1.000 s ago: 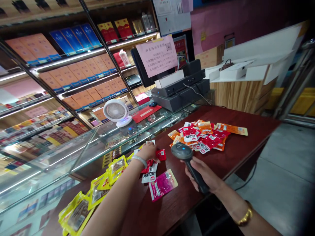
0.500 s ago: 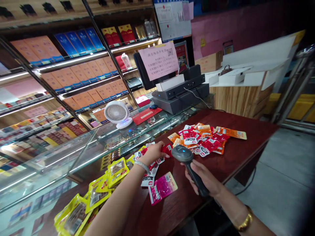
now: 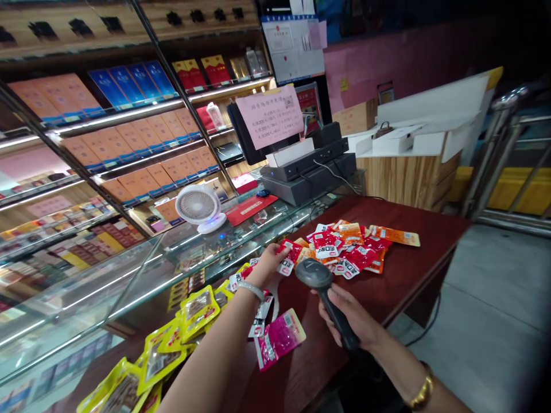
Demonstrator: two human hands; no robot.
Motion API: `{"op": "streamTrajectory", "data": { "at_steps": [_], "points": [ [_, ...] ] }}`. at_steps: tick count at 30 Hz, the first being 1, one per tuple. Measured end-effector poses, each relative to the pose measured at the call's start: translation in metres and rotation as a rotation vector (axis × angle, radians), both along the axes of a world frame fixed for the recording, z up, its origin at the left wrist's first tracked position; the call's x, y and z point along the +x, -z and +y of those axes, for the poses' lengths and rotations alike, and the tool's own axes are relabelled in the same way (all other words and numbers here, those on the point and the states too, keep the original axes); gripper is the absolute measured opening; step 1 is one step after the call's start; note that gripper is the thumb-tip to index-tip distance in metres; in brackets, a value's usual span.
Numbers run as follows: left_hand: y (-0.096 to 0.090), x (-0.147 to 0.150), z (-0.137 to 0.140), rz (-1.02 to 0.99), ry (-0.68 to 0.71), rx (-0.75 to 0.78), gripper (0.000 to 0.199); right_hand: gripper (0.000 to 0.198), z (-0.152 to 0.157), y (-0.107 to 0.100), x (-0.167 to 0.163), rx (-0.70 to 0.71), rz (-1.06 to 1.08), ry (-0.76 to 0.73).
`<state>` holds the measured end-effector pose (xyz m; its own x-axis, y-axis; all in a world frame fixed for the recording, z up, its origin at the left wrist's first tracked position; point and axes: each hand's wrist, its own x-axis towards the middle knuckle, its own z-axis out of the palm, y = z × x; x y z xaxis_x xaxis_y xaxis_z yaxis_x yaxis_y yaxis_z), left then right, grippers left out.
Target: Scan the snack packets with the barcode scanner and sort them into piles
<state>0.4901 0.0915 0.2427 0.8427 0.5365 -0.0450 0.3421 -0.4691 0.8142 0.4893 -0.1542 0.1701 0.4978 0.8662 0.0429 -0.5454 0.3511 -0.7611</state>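
My right hand point(image 3: 348, 315) is wrapped round the handle of a dark grey barcode scanner point(image 3: 315, 273). The scanner's head points toward the packets. Out to the left, my left hand point(image 3: 272, 259) pinches the edge of a red snack packet point(image 3: 290, 250) beside the pile. That pile of red and orange snack packets point(image 3: 350, 252) lies further back on the dark red table point(image 3: 413, 275). Under and beside my left wrist are more red-and-white packets point(image 3: 259, 318), partly hidden by the arm. A magenta packet point(image 3: 280, 339) lies flat nearer to me.
Yellow snack packets point(image 3: 161, 355) overlap along the table's left side. Beyond stands a glass display counter point(image 3: 142, 275) with a small white fan point(image 3: 199, 207), a red envelope point(image 3: 251, 209) and a cash register point(image 3: 307, 172). Shelves of boxes fill the back; a metal railing point(image 3: 495, 155) is at right.
My left hand has shifted slightly away from me with the red snack packet, showing more of it. The blue light on the scanner no longer shows. The view has turned a little.
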Motion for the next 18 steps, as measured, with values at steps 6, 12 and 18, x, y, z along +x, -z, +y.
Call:
{"op": "streamTrajectory", "data": {
  "at_steps": [6,12,18],
  "points": [
    [-0.011,0.053,-0.041,-0.122,0.146,-0.558,0.033,0.042,0.0,-0.004,-0.002,-0.006,0.007,0.023],
    [-0.021,0.067,-0.053,-0.106,0.127,-0.501,0.059,0.038,0.002,-0.006,-0.001,0.005,-0.026,0.041],
    [-0.035,-0.01,-0.031,0.13,0.286,0.189,0.034,0.04,-0.006,-0.012,-0.001,-0.002,-0.026,0.003]
  ]
}}
